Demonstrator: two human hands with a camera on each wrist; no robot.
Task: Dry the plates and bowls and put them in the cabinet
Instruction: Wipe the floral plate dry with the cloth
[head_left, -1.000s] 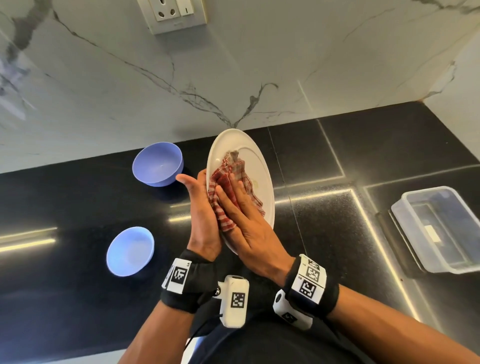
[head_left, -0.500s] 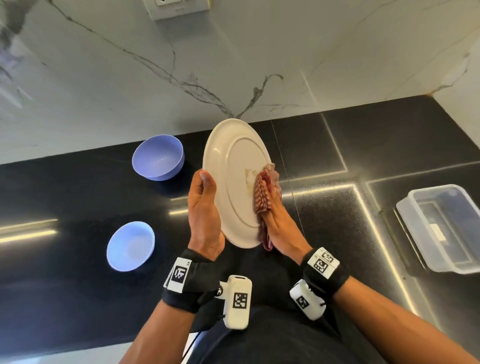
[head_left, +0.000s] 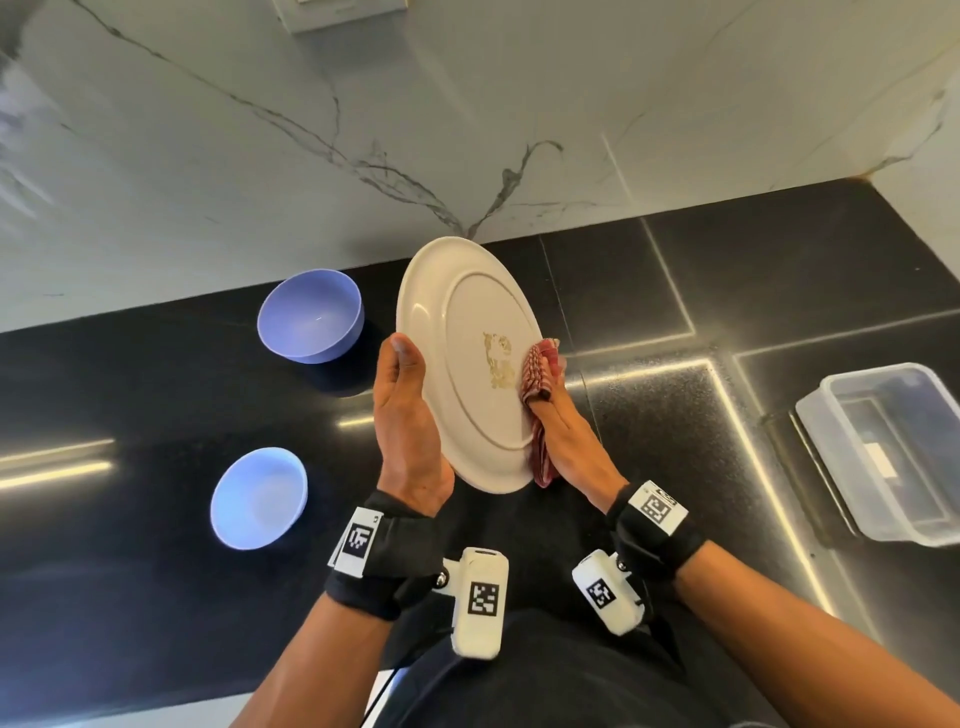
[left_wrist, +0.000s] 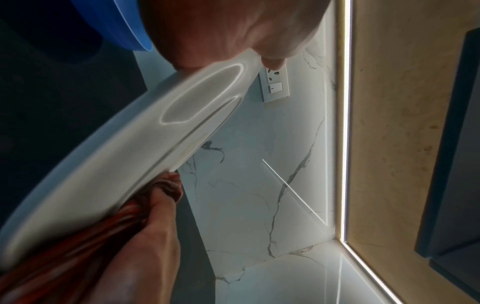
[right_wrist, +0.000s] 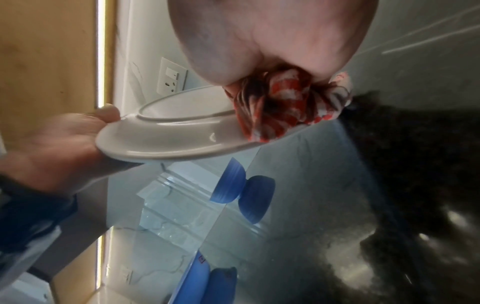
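Observation:
A cream plate (head_left: 467, 358) stands tilted on edge above the black counter, its underside with a gold mark facing me. My left hand (head_left: 405, 415) grips its left rim, thumb on the underside. My right hand (head_left: 561, 441) holds a bunched red-and-white checked cloth (head_left: 540, 369) against the plate's right rim; its fingers are hidden behind the plate. The right wrist view shows the cloth (right_wrist: 283, 107) clutched in the palm and pressed on the plate (right_wrist: 176, 133). The left wrist view shows the plate (left_wrist: 130, 164) blurred. Two blue bowls (head_left: 310, 315) (head_left: 258, 498) sit on the counter to the left.
A clear plastic container (head_left: 888, 452) stands at the counter's right edge. A marble backsplash with a wall socket (left_wrist: 275, 86) rises behind the counter. The black countertop (head_left: 675, 291) lies bare behind the plate. A lit wooden cabinet underside (left_wrist: 389, 123) hangs overhead.
The plate has been turned so its underside faces me. My right hand with the cloth has gone from the plate's face round to its right rim and far side.

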